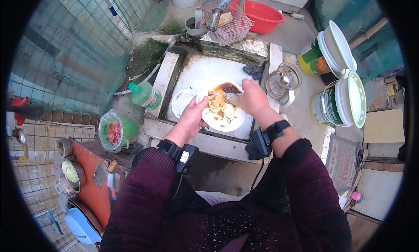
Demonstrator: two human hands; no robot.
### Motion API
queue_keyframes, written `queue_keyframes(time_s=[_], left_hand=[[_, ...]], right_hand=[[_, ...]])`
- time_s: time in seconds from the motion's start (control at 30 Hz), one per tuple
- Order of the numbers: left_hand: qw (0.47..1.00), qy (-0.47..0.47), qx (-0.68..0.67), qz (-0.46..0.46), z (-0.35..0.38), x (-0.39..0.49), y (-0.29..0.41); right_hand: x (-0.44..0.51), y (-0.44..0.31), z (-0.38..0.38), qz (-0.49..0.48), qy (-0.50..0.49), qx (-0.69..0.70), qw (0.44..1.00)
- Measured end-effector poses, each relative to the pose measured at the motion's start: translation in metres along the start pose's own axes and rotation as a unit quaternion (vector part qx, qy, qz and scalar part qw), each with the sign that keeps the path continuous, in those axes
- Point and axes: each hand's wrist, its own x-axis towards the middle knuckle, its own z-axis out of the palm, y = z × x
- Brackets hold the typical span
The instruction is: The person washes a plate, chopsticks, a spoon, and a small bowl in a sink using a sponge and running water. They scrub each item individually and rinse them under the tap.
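Note:
Over the white basin (209, 64), my left hand (193, 116) grips the left rim of a white plate (230, 123). Yellowish food scraps (217, 105) and dark brown sauce lie on the plate. My right hand (253, 100) is closed around a greyish-brown pad or cloth (233, 99) that touches the scraps; its exact kind cannot be told. A second white plate (181, 103) with a small printed pattern rests in the basin at the left, partly behind my left hand. A dark wire scouring pad (252, 71) lies in the basin's upper right corner.
Left of the basin stand a green plastic bottle (146, 95) and a green lined bin (131, 131) holding scraps. At the right are a clear jug (283, 82) and two lidded buckets (337, 103). A pink wire rack (232, 28) and red tub (263, 16) sit beyond, near the metal faucet (217, 15).

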Motion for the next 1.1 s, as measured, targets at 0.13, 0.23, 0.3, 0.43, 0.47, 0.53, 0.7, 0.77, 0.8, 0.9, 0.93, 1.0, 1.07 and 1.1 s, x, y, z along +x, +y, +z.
queue_keyframes(time_s=[0.13, 0.23, 0.3, 0.43, 0.47, 0.53, 0.7, 0.77, 0.8, 0.9, 0.93, 1.0, 1.07, 1.1], left_hand=[[0.999, -0.042, -0.009, -0.029, 0.003, -0.01, 0.006], [0.993, -0.095, 0.032, -0.056, 0.003, 0.001, 0.006], [0.995, -0.094, -0.018, -0.037, 0.004, 0.013, 0.006], [0.991, -0.111, -0.065, -0.022, -0.001, 0.029, 0.017], [0.99, -0.121, -0.066, -0.02, -0.002, 0.032, 0.019], [0.989, -0.122, -0.079, -0.011, -0.001, 0.039, 0.02], [0.99, -0.054, -0.129, -0.008, -0.003, 0.058, 0.014], [0.986, -0.004, -0.163, 0.03, -0.007, 0.065, 0.013], [0.981, 0.027, -0.186, 0.045, -0.008, 0.068, 0.013], [0.977, 0.075, -0.191, 0.064, -0.013, 0.069, 0.017], [0.979, 0.08, -0.178, 0.061, -0.014, 0.069, 0.019], [0.984, 0.087, -0.139, 0.077, -0.016, 0.067, 0.023], [0.988, 0.085, -0.11, 0.074, -0.018, 0.065, 0.025], [0.991, 0.083, -0.098, 0.048, -0.019, 0.065, 0.027]], right_hand=[[0.017, -0.023, -0.002, -0.069, 0.047, 0.035, 0.996], [0.019, -0.051, 0.012, -0.116, 0.034, 0.081, 0.989], [0.015, -0.067, 0.021, -0.09, 0.011, 0.149, 0.985], [0.013, -0.08, 0.028, -0.043, 0.007, 0.231, 0.972], [0.015, -0.079, 0.028, -0.014, 0.026, 0.25, 0.968], [0.021, -0.078, 0.029, 0.072, 0.025, 0.189, 0.979], [0.029, -0.079, 0.041, 0.038, -0.058, 0.165, 0.984], [0.022, -0.077, 0.043, 0.036, -0.114, 0.233, 0.965], [0.018, -0.075, 0.044, 0.027, -0.131, 0.258, 0.957], [0.006, -0.058, 0.036, -0.068, -0.11, 0.11, 0.985], [0.008, -0.051, 0.033, -0.066, -0.134, 0.071, 0.986], [0.017, -0.034, 0.026, -0.093, -0.1, -0.019, 0.99], [0.041, -0.025, 0.028, -0.103, -0.061, -0.048, 0.992], [0.055, -0.026, 0.032, -0.099, -0.034, -0.067, 0.992]])
